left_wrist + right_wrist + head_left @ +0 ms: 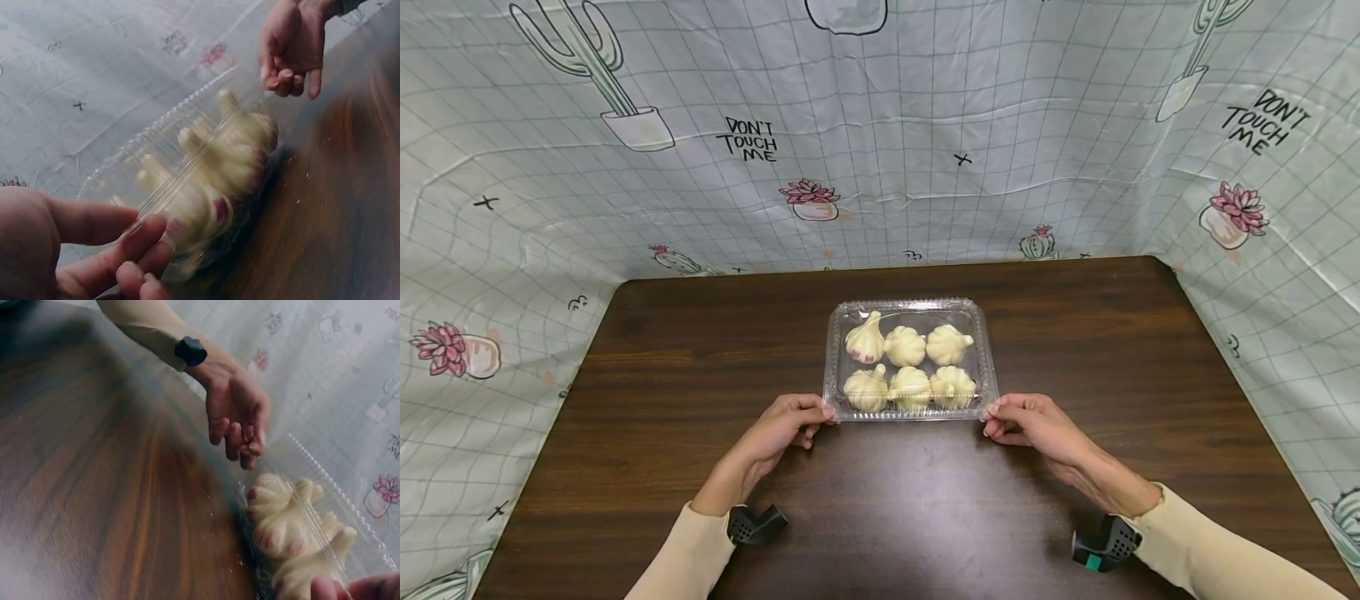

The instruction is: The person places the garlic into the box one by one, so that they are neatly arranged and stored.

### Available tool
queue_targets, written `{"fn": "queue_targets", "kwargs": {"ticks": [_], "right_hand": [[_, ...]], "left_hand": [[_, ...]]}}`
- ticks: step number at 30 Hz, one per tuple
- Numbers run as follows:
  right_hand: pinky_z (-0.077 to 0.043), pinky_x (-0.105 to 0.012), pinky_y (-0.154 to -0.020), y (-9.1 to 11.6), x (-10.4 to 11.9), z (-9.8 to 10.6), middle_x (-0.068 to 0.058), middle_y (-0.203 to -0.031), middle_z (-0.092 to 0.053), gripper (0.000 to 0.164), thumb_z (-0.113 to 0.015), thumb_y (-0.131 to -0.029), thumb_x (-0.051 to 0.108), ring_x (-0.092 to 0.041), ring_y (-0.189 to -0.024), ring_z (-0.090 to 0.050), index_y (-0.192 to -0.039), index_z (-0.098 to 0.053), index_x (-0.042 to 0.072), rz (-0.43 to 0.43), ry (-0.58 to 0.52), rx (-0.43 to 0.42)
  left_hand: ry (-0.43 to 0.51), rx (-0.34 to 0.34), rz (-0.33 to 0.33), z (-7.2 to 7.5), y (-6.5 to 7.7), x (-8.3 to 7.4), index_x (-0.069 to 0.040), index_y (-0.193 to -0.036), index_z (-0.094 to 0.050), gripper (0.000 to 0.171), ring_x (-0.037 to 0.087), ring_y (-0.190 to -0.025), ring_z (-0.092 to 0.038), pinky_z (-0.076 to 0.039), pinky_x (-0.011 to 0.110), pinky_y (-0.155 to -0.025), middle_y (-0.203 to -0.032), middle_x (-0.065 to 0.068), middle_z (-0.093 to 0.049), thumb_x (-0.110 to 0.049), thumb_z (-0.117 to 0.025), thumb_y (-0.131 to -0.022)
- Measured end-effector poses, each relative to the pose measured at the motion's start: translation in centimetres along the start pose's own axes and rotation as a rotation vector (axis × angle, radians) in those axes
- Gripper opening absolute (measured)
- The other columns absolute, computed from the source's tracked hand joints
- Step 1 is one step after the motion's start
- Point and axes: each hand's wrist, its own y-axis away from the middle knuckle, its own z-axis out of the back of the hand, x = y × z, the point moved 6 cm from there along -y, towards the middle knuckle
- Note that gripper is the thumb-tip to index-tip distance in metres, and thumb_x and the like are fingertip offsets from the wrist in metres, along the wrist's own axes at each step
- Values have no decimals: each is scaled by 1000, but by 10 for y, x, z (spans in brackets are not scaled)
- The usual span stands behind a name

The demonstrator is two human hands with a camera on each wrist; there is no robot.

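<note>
A clear plastic clamshell box (910, 415) sits on the brown table with its lid over several garlic bulbs (906, 346), set in two rows. My left hand (786, 425) pinches the near left corner of its rim between thumb and fingers. At the near right corner, my right hand (1030, 423) pinches the rim the same way. Seen from the left wrist, the rim lies between the thumb and fingers (147, 234), with the garlic bulbs (212, 169) behind the plastic. The right wrist view shows only part of the right hand (359, 589) at the lower edge.
The dark wooden table (715, 350) extends around the box on all sides. A pale cloth curtain (895, 125) with cactus prints hangs behind the table and along both sides. Each wrist carries a black camera (756, 525).
</note>
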Motion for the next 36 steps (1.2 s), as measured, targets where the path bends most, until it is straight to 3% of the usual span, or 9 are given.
{"fn": "queue_targets", "kwargs": {"ticks": [5, 13, 27, 36], "right_hand": [[-62, -27, -88, -1, -2, 0, 2, -92, -75, 25, -54, -109, 13, -12, -92, -71, -110, -73, -3, -36, 5, 15], [-63, -30, -88, -1, -2, 1, 0, -95, -75, 30, -52, -111, 14, -14, -93, -72, -118, -71, -8, -63, 16, 40], [-60, -23, -85, 1, 3, -2, 4, -87, -72, 22, -56, -107, 7, -7, -86, -68, -106, -73, -6, 26, 6, -5], [-60, -22, -82, 2, 1, -5, 4, -84, -71, 18, -57, -107, 3, -5, -83, -68, -100, -73, -4, 23, -9, -26]], "left_hand": [[0, 38, 30, -1, 0, 3, 2, -100, -72, 22, 11, -69, -48, -49, 22, -61, -81, 2, -56, -15, -59, -107], [41, 24, 70, -2, 0, 5, -5, -101, -73, 21, 11, -73, -52, -52, 23, -63, -95, 3, -62, -18, -58, -107], [61, 23, 50, -2, 0, 5, -7, -101, -72, 19, 11, -75, -53, -52, 22, -63, -97, 3, -62, -16, -56, -108], [71, 13, 50, -1, -1, 5, -7, -100, -72, 20, 10, -75, -52, -52, 22, -63, -98, 2, -62, -14, -55, -108]]}}
